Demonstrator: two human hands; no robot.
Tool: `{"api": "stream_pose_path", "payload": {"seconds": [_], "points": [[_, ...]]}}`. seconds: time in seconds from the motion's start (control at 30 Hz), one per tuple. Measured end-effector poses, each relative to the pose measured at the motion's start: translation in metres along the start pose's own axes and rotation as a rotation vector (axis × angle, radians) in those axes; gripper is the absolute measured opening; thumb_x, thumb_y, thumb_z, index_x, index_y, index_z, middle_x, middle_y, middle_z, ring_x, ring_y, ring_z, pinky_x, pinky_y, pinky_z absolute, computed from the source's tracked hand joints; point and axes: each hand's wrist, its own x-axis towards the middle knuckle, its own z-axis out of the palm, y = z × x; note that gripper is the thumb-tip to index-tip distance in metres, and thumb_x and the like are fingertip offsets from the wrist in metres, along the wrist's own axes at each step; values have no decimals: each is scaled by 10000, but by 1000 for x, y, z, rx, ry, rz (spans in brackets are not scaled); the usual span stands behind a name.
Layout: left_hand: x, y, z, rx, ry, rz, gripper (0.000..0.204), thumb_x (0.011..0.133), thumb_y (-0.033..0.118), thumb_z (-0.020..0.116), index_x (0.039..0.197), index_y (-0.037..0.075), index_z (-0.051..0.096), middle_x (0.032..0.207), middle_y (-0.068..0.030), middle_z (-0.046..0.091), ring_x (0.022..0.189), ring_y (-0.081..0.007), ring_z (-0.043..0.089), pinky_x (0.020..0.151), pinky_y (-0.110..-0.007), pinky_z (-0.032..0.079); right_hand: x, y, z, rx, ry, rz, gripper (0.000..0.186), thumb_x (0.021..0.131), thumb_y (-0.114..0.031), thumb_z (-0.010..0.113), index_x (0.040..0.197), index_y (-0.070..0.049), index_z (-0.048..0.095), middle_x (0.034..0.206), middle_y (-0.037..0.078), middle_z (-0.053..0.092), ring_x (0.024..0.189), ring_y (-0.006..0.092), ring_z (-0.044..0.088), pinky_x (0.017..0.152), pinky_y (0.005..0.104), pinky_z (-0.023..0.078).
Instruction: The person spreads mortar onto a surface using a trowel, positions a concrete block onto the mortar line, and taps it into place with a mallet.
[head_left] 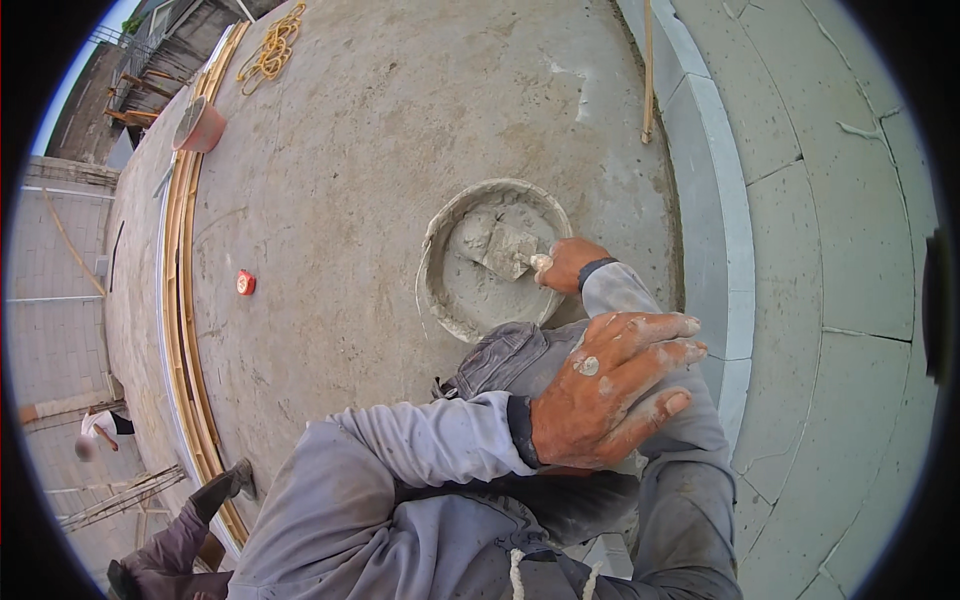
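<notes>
Concrete floor around a bucket, trowel inside it, blade on grey mortar, right hand over the bucket's right rim, fingers clamped on the trowel handle, left hand (pale smears on its back) on the bucket's near side, fingers slightly apart

This is a building site, open to the sky at one edge. A bare concrete floor, a wall of large blocks with rough joints, a bucket of wet mortar and long timber strips show it
</notes>
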Motion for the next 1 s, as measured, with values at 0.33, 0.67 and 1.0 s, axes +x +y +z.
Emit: {"api": "stream_pose_path", "payload": {"seconds": [0.33,0.67,1.0], "points": [[4,7,3,-26,-97,-4,352,900,193,589,1172,-30,581,1266,-210,523,1167,-344,497,997,-435,356,-14,75,62,360,369,-297,386,662,-353,706,860,-27,649,784,186,649,728,339,630,686,418,482],[1,9,8,-18,-167,45,366,910,208,593,1189,-26,565,1282,-207,514,1185,-350,473,1012,-442,347,-34,67,75,746,236,-51,259,676,-244,703,825,-45,630,705,95,618,664,209,600,632,382,454],[-1,14,12,51,-187,29,377,958,271,519,1196,-18,562,1300,-236,500,1204,-364,491,1019,-424,374,-136,127,155,1285,410,-101,206,772,-192,690,800,-18,583,735,81,636,571,154,610,536,301,487]]}}
